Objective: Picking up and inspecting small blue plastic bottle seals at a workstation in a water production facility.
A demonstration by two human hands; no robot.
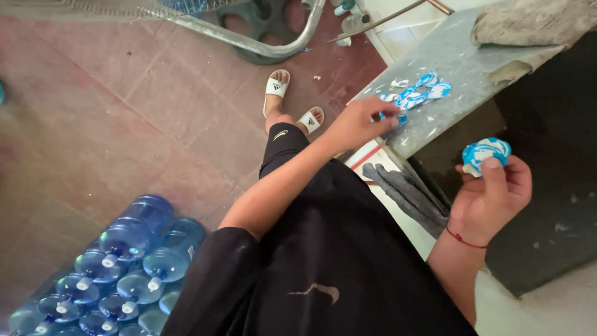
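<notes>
Grey ledge (463,56): bare surface open above and left of the blue-and-white seals (415,94), which crowd its near edge. Crumpled cloth (528,25) blocks the ledge's far right end. Left hand (359,123) sits on the near edge, touching the seals. Right hand (491,196) hangs in free air in front of the dark opening below — nothing around it. Grey rag (407,193) lies between the two hands, low. Floor at left open — stacked blue water bottles (124,267) fill the lower-left corner.
</notes>
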